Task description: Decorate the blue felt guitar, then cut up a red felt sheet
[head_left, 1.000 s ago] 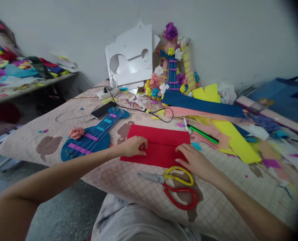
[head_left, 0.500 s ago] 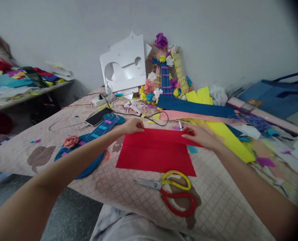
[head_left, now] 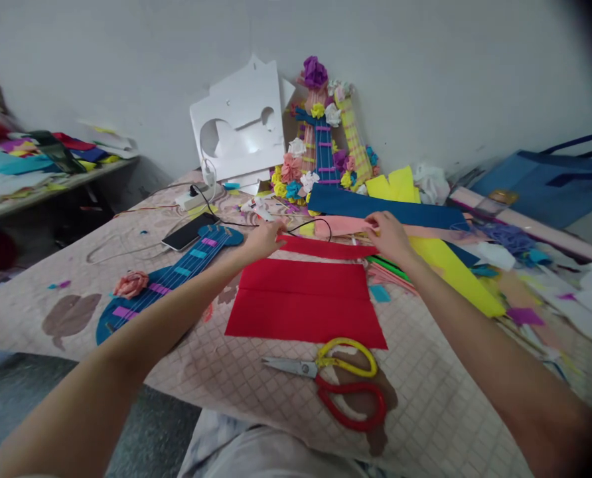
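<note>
A narrow red strip of paper or felt [head_left: 326,248] stretches between my two hands. My left hand [head_left: 267,239] pinches its left end, and my right hand [head_left: 389,234] grips the other end. Below the strip, a larger red sheet [head_left: 303,302] with a crease across it lies flat on the table. Scissors [head_left: 320,366] with one yellow and one red handle rest in front of that sheet, blades pointing left. Beside my left forearm lies a blue craft guitar [head_left: 176,279] with a pink paper flower [head_left: 131,284].
A phone [head_left: 190,231], a power strip [head_left: 199,197] and a black cable lie behind my left hand. Decorated guitars with paper flowers [head_left: 320,149] lean on the wall beside white cut-out boards [head_left: 239,126]. Blue [head_left: 390,209] and yellow sheets [head_left: 455,279] spread to the right.
Both hands have moved away from me, lifting the red strip off the larger sheet and carrying it farther back. Green and pink sticks now show below my right hand.
</note>
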The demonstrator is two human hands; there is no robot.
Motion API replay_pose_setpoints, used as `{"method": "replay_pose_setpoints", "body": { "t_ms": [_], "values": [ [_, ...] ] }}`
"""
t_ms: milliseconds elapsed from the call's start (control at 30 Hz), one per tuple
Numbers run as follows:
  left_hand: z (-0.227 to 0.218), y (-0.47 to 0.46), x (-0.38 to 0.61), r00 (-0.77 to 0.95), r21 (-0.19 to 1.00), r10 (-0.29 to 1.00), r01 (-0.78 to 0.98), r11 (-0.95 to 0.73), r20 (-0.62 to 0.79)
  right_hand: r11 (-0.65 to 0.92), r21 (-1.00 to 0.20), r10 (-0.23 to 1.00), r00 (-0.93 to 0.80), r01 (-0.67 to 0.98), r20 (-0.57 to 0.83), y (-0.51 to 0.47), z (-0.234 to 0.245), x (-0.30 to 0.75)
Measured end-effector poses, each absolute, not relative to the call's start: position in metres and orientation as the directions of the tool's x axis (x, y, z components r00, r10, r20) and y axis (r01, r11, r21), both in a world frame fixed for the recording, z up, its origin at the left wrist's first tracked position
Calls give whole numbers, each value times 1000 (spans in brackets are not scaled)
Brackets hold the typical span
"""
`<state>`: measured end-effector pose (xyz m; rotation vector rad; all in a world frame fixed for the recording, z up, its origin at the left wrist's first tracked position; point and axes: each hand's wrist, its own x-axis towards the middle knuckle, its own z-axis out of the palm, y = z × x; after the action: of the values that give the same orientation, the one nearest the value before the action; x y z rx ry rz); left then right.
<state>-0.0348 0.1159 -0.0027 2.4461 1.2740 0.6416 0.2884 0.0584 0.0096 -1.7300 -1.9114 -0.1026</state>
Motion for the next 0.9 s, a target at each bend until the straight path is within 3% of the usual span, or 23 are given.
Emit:
{"method": "replay_pose_setpoints", "body": {
  "t_ms": [100,200,300,700,900],
  "values": [
    [4,79,-52,600,460,778,646,-609,188,324,-415,912,-164,850,375,13,2,270],
    [12,44,-66,691,439,718,621,-649,83,359,-492,931,-267,793,249,-28,-6,258],
    [17,17,-76,702,393,711,642,-658,45,352,-457,934,-279,817,222,-50,-10,260],
    [3,-23,-117,734,499,679,586,-638,7,365,-511,857,-495,778,-142,-127,12,211],
    [4,-15,-97,695,382,713,636,-671,95,392,-455,837,-516,800,-185,-148,4,190]
  ]
}}
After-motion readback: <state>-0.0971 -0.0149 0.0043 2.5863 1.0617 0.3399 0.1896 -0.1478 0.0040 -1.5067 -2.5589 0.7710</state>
